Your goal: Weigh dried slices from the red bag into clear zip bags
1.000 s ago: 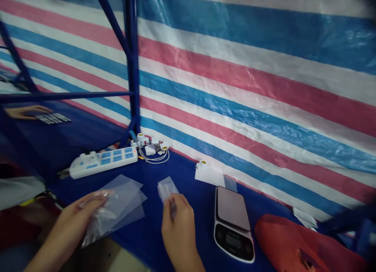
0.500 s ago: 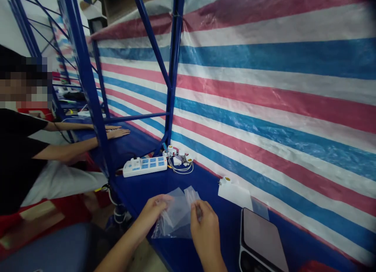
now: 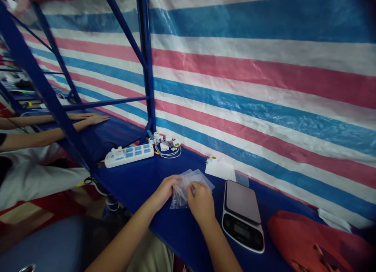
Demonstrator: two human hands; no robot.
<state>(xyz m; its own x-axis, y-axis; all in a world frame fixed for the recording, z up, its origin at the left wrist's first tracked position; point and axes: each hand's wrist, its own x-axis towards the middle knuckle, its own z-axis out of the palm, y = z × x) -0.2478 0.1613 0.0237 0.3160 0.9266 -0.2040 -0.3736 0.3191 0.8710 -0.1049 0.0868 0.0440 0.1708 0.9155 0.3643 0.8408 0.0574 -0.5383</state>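
Observation:
Clear plastic bags (image 3: pixel 183 182), overlapping one another, are held between my two hands over the blue tabletop (image 3: pixel 182 233). My left hand (image 3: pixel 168 188) pinches them along their left side. On the right side, the fingers of my right hand (image 3: pixel 200 197) are closed on the plastic, thumb against fingertips. How many bags there are cannot be made out. A kitchen scale (image 3: pixel 243 213) with a dark display stands to the right of my right hand, apart from it.
A white power strip (image 3: pixel 129 155) lies at the back left, beside adapters and a looped white cable (image 3: pixel 169 146). White paper (image 3: pixel 220 169) rests against the striped sheet (image 3: pixel 249 84). A red bag (image 3: pixel 311 236) sits far right. Another person's hands (image 3: pixel 95 118) lie on the neighbouring tabletop beyond the blue frame post (image 3: pixel 44 84).
My view has swung right and down, bringing the whole scale and the red bag into sight. My right hand has shifted across the bags, nearer my left hand, and they now fan out behind it.

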